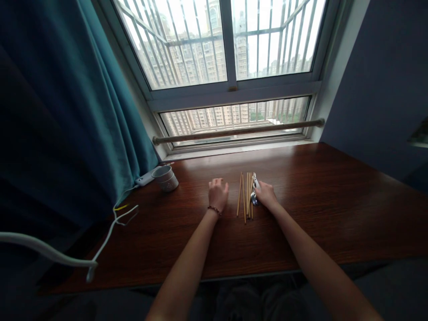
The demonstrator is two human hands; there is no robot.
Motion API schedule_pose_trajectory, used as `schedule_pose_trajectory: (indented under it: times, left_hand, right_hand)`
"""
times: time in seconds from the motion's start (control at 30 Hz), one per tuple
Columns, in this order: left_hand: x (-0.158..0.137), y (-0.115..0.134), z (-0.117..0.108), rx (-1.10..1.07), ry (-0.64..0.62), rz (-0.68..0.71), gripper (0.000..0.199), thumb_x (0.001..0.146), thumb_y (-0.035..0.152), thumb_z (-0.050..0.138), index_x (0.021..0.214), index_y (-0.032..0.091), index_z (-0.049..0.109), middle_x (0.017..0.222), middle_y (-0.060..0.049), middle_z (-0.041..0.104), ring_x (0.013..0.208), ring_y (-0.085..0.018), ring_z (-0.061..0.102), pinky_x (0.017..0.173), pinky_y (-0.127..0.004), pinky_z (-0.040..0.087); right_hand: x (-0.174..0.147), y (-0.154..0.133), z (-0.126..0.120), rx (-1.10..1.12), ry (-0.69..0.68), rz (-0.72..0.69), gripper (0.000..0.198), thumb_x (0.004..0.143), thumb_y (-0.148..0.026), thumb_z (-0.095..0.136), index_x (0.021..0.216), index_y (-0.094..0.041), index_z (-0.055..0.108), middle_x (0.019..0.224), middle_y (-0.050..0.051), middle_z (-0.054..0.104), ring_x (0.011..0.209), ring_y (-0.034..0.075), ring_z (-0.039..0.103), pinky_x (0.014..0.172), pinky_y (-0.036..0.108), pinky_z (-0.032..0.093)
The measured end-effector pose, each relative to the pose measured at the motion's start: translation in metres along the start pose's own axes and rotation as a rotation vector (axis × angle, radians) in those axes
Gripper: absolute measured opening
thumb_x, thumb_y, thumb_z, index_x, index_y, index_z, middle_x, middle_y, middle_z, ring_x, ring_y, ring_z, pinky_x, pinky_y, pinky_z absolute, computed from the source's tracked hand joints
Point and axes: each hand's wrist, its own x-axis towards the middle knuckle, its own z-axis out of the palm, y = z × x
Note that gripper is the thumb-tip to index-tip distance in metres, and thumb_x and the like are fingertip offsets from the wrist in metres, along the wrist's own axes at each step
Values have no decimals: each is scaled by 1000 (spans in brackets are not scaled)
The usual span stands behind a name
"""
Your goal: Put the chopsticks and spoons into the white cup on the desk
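Several wooden chopsticks (240, 196) lie loosely side by side on the dark brown table, roughly pointing away from me. Along their right side is a shiny metal spoon (254, 199), its bowl towards me. My right hand (266, 195) is closed at the spoon, by the silvery part at the far end; the fingertips are partly hidden, and whether a second metal utensil lies there I cannot tell. To the left of the chopsticks, my left hand (218, 195) rests on the table, fingers slightly bent, thumb apart, holding nothing. It wears a beaded bracelet (214, 209).
At the table's left stands a grey-white patterned cup (165, 179), with a white power strip (147, 177) behind it. White cables (109, 236) run along the left edge beside a blue curtain (110, 98). A barred window (234, 89) rises behind the table (317, 196).
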Motion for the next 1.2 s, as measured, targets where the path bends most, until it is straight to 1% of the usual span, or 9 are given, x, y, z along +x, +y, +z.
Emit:
schedule_pose_trajectory:
  times: [0.17, 0.33, 0.5, 0.67, 0.83, 0.9, 1.0, 1.13, 1.2]
  left_hand:
    - [46, -70, -54, 205, 246, -128, 44, 83, 27, 47, 123, 10, 45, 128, -14, 45, 115, -25, 46, 95, -34, 38]
    - [75, -130, -82, 399, -7, -303, 59, 80, 33, 54, 130, 8, 34, 132, -22, 38, 107, -31, 53, 83, -39, 45]
    - [74, -154, -83, 449, -44, -345, 32, 82, 28, 49, 106, 7, 52, 112, -20, 51, 94, -29, 57, 78, -40, 45]
    - [61, -107, -89, 262, 49, -43, 20, 84, 28, 48, 90, 15, 61, 100, -9, 58, 98, -22, 55, 86, -33, 43]
    - [39, -9, -103, -240, -32, 214, 14, 80, 29, 57, 83, 17, 61, 86, -2, 61, 80, -14, 57, 74, -24, 47]
    - [30, 25, -103, -406, -89, 294, 16, 78, 33, 60, 80, 17, 62, 84, -2, 60, 74, -12, 57, 68, -23, 48]
    - [22, 57, -93, -627, -136, 417, 17, 78, 32, 61, 84, 17, 63, 91, -4, 59, 76, -12, 58, 68, -23, 50]
    - [17, 64, -58, -776, -154, 452, 51, 77, 27, 63, 125, 24, 47, 129, -10, 43, 91, -13, 58, 76, -27, 53]
    - [10, 55, -34, -743, -122, 389, 58, 77, 25, 63, 130, 25, 40, 135, -12, 36, 90, -12, 58, 76, -27, 53]
  right_hand:
    - [2, -1, 3, 59, 90, -43, 19, 84, -22, 51, 95, -11, 61, 101, 13, 63, 97, 24, 56, 87, 30, 34]
    - [1, -6, 7, 172, 174, -133, 27, 83, -21, 52, 106, -8, 59, 108, 14, 62, 103, 23, 54, 94, 32, 32]
    - [-2, -13, 2, 253, 201, -151, 27, 83, -19, 52, 105, -7, 60, 107, 15, 62, 103, 24, 55, 94, 33, 35]
    - [-14, -26, -11, 434, 176, -371, 38, 82, -19, 54, 120, -14, 54, 120, 13, 56, 115, 24, 48, 101, 39, 33]
    - [-34, -46, -14, 696, 78, -558, 102, 67, -33, 74, 145, -21, 9, 146, 13, 24, 133, 28, 25, 108, 45, 23]
    - [-37, -51, -12, 781, 101, -479, 116, 61, -37, 78, 145, -18, -1, 143, 16, 29, 130, 30, 31, 105, 44, 28]
    - [-30, -46, -12, 764, 237, -278, 107, 61, -40, 76, 142, -16, 10, 129, 16, 46, 116, 30, 47, 95, 40, 39]
    - [-4, -15, -19, 668, 517, -94, 91, 60, -35, 75, 133, -13, 25, 127, 17, 45, 114, 27, 47, 92, 34, 39]
    - [9, 5, -21, 628, 589, 47, 86, 60, -31, 74, 129, -13, 26, 125, 17, 46, 113, 26, 46, 91, 34, 39]
